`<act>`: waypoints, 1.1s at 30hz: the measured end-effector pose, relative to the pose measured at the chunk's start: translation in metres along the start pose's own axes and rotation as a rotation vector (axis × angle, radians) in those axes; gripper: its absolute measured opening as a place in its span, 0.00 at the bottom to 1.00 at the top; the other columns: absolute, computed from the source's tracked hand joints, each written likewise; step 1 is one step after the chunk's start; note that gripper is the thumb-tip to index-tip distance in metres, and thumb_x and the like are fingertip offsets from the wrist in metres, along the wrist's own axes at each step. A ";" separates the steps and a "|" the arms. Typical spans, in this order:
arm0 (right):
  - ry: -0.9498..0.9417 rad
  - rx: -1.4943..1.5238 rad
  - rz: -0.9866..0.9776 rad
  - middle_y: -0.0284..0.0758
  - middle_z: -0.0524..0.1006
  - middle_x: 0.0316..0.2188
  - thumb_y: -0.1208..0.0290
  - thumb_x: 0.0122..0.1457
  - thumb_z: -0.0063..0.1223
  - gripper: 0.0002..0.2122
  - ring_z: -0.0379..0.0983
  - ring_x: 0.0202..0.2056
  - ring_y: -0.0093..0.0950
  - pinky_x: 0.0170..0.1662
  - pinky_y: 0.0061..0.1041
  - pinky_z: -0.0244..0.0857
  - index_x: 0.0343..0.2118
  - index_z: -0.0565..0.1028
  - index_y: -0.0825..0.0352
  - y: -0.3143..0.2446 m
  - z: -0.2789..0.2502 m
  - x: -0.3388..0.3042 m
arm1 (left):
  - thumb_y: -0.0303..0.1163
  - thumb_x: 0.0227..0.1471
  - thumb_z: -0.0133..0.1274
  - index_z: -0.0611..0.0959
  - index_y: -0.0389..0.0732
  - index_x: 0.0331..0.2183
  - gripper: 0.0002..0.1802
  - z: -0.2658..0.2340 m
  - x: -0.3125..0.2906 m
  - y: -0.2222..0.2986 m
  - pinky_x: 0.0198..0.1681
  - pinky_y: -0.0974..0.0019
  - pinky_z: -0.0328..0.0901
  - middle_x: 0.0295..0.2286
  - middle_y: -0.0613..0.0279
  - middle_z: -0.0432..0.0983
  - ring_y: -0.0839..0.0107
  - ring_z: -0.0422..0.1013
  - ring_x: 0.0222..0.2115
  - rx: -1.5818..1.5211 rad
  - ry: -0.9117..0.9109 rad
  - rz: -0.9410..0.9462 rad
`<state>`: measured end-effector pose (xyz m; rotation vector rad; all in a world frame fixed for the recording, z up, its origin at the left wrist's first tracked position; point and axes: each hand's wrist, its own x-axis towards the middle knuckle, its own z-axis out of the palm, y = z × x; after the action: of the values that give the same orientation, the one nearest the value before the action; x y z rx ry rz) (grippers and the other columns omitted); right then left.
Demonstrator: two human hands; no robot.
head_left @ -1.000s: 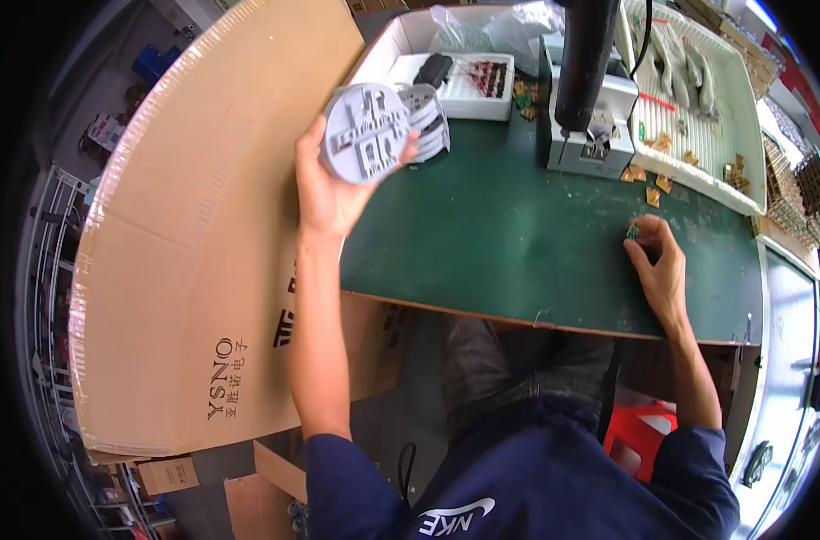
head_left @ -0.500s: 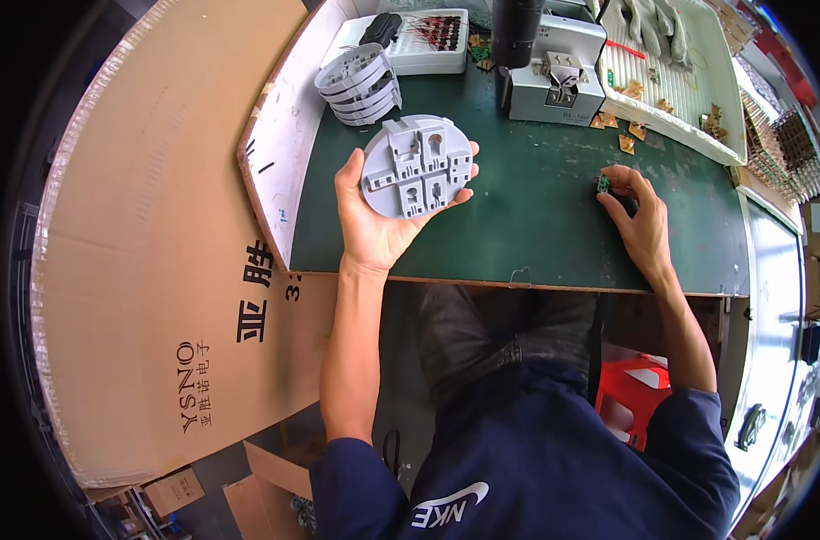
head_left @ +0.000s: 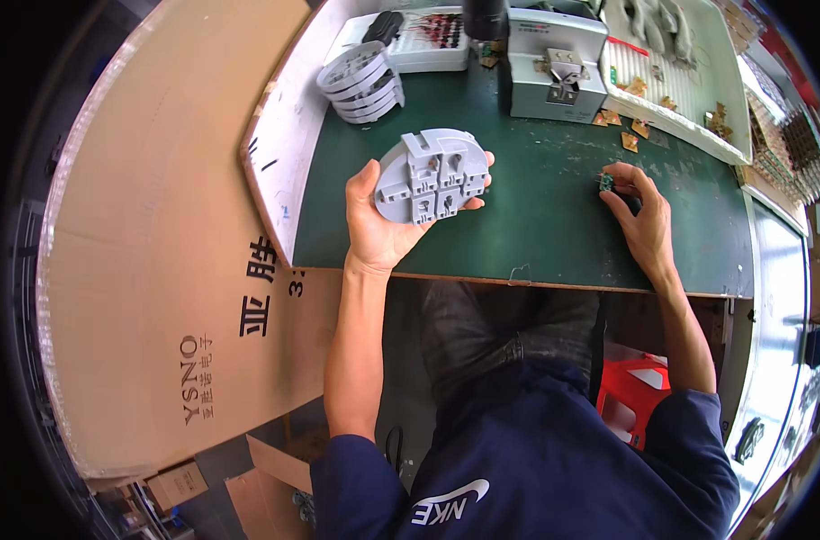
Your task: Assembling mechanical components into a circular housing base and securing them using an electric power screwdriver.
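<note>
My left hand (head_left: 378,220) holds a round grey plastic part (head_left: 431,175) with raised ribs and slots, lifted above the near left of the green mat (head_left: 536,225). My right hand (head_left: 642,216) rests on the mat to the right, its fingertips pinched on a small green component (head_left: 605,183). A stack of the same grey round parts (head_left: 363,81) stands at the mat's far left corner.
A grey machine (head_left: 554,63) stands at the back of the mat. A white tray of small parts (head_left: 419,40) lies at the back left, a white ribbed tray (head_left: 671,90) at the back right, with brown pieces scattered near it. A large cardboard sheet (head_left: 158,252) leans on the left.
My left hand brought the grey part from the stack toward me, over the near left of the mat. My right hand stayed on the mat, pinching the small component.
</note>
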<state>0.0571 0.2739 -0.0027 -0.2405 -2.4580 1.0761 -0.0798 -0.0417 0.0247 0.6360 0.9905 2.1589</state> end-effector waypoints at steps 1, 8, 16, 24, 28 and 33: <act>-0.004 0.010 -0.009 0.34 0.81 0.42 0.80 0.59 0.62 0.16 0.78 0.44 0.24 0.51 0.25 0.70 0.50 0.77 0.67 -0.001 0.003 0.001 | 0.71 0.52 0.47 0.64 0.26 0.63 0.58 0.001 -0.012 0.003 0.55 0.39 0.68 0.60 0.22 0.61 0.31 0.66 0.57 0.044 0.029 0.024; -0.067 0.067 -0.062 0.31 0.78 0.42 0.78 0.64 0.59 0.15 0.74 0.43 0.21 0.52 0.22 0.67 0.54 0.75 0.66 0.032 -0.001 0.002 | 0.73 0.54 0.43 0.65 0.33 0.66 0.57 -0.021 -0.215 -0.066 0.58 0.37 0.65 0.63 0.24 0.57 0.30 0.63 0.60 -0.489 0.163 0.296; -0.108 0.045 -0.010 0.35 0.79 0.45 0.76 0.65 0.58 0.15 0.76 0.45 0.23 0.52 0.23 0.69 0.55 0.75 0.68 0.050 -0.006 0.005 | 0.53 0.54 0.58 0.73 0.37 0.60 0.40 -0.003 -0.500 -0.124 0.62 0.37 0.61 0.59 0.36 0.66 0.36 0.61 0.60 -0.516 1.152 1.036; -0.091 0.015 -0.061 0.34 0.80 0.43 0.77 0.66 0.57 0.15 0.76 0.43 0.21 0.49 0.22 0.68 0.55 0.75 0.68 0.044 -0.009 0.006 | 0.66 0.50 0.59 0.48 0.37 0.70 0.64 -0.009 -0.622 -0.083 0.70 0.29 0.43 0.69 0.42 0.45 0.43 0.40 0.71 -0.558 1.165 1.585; -0.072 -0.052 -0.073 0.34 0.80 0.41 0.78 0.64 0.59 0.15 0.75 0.43 0.23 0.50 0.24 0.68 0.53 0.75 0.66 0.015 -0.002 0.001 | 0.61 0.60 0.53 0.67 0.36 0.65 0.45 -0.027 -0.532 -0.083 0.69 0.36 0.50 0.66 0.48 0.59 0.45 0.52 0.67 -0.302 0.708 0.749; -0.063 -0.043 -0.070 0.36 0.80 0.41 0.79 0.60 0.61 0.16 0.77 0.44 0.28 0.52 0.28 0.69 0.51 0.76 0.66 0.003 0.004 0.001 | 0.57 0.61 0.55 0.76 0.36 0.57 0.36 0.003 -0.293 0.050 0.60 0.35 0.62 0.56 0.36 0.72 0.41 0.68 0.58 0.603 0.343 0.282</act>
<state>0.0542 0.2741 -0.0068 -0.1342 -2.5278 1.0166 0.0961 -0.2818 0.0221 0.7229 1.8722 2.2524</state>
